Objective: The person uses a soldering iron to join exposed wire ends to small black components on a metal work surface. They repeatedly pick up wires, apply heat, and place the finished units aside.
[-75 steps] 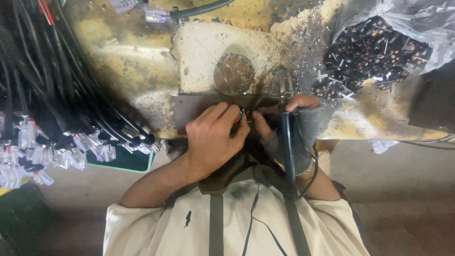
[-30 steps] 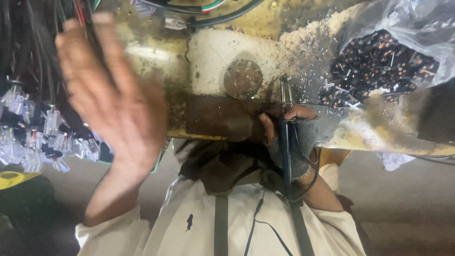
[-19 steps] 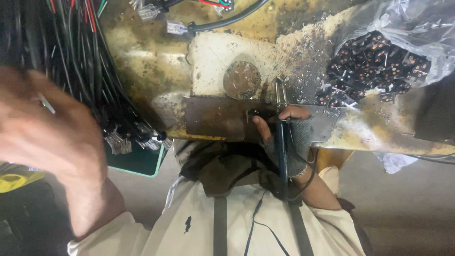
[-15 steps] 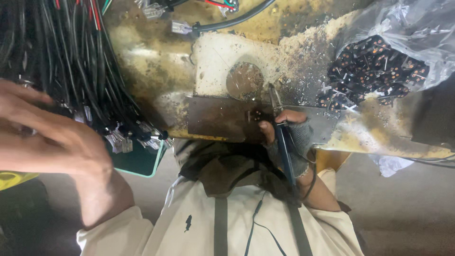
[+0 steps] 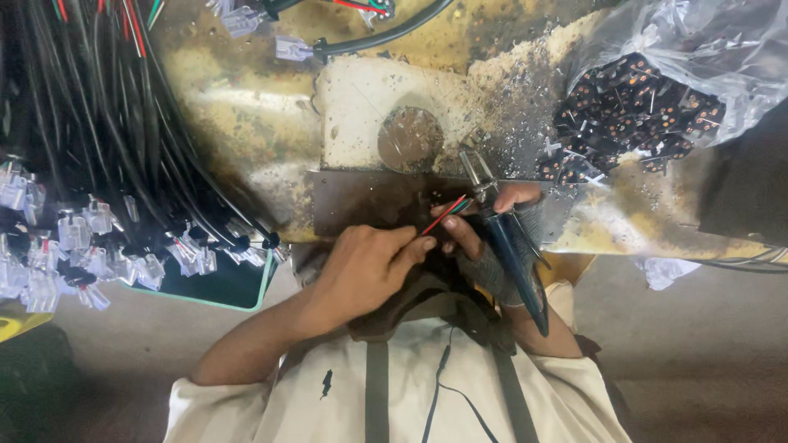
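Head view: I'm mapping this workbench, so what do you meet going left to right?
Bundle of black cables with clear connectors → left hand → thin coloured wires → right hand gripping blue-handled pliers → clear bag of small dark parts.

We see thin red, green and black wires (image 5: 447, 215) slanting up to the tip of blue-handled pliers (image 5: 505, 238), over a dark plate (image 5: 361, 201).

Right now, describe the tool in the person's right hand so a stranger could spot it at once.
Start at the pale slab with a round dark patch in the middle of the stained bench. Just below and right of it, the right hand holds a plier-like tool with long dark-blue handles. Unlike the black cables on the left, it is rigid, and its metal tip meets thin red and green wires.
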### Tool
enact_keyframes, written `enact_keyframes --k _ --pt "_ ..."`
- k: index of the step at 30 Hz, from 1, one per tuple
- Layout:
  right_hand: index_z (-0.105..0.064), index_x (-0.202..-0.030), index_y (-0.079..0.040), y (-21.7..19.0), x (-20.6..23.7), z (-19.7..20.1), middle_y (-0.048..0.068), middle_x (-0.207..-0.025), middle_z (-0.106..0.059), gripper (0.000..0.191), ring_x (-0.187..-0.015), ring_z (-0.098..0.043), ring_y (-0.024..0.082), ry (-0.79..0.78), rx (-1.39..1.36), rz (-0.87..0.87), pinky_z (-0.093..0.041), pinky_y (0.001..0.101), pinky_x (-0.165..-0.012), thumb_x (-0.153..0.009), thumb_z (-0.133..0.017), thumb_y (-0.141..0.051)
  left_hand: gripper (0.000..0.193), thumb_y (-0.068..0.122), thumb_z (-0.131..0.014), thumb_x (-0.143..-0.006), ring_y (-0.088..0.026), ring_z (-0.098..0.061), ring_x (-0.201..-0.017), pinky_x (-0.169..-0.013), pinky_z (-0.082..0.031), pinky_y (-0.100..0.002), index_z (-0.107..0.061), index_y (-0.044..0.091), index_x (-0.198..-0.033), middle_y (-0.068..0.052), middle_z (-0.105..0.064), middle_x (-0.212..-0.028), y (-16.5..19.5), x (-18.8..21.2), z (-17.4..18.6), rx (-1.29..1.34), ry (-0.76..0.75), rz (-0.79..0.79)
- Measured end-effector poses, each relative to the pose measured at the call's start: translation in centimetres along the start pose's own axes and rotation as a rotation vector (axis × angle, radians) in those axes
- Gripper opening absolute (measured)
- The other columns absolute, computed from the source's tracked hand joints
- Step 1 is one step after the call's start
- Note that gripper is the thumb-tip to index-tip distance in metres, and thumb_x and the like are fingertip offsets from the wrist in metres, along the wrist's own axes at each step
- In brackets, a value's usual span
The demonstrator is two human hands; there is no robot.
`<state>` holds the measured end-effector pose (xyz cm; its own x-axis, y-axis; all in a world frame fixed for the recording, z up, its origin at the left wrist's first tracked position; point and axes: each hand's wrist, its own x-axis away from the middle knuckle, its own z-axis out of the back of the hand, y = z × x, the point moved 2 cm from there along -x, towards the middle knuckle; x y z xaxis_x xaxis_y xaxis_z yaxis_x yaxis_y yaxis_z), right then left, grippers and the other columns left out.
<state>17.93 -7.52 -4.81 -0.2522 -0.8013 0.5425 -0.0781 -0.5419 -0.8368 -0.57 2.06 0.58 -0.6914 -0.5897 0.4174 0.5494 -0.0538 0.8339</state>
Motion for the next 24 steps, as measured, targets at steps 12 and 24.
enact_keyframes --k 12,24 --pt "-0.024 -0.115 -0.013 -2.7 -0.4 -0.5 0.014 -0.094 -0.074 0.054 -0.062 -0.067 0.015 0.023 0.033 0.173 -0.056 0.0254 -0.053 -0.097 -0.073 0.000 0.008 0.009 -0.075 -0.096 -0.028 -0.071 -0.070 -0.060 -0.053 -0.036 -0.069 0.003 -0.098 -0.013 -0.070 -0.084 0.4 0.2 0.5 0.126 0.479 -0.207" --pt "-0.025 -0.122 -0.015 -3.8 -0.2 -0.7 0.010 -0.094 -0.069 0.054 -0.072 -0.061 0.011 -0.105 -0.167 0.347 -0.048 0.0219 -0.064 -0.101 -0.071 0.005 0.016 0.001 -0.082 -0.087 -0.025 -0.068 -0.067 -0.061 -0.055 -0.035 -0.073 -0.001 -0.101 -0.012 -0.071 -0.087 -0.1 0.4 0.4 -0.183 0.627 -0.572"
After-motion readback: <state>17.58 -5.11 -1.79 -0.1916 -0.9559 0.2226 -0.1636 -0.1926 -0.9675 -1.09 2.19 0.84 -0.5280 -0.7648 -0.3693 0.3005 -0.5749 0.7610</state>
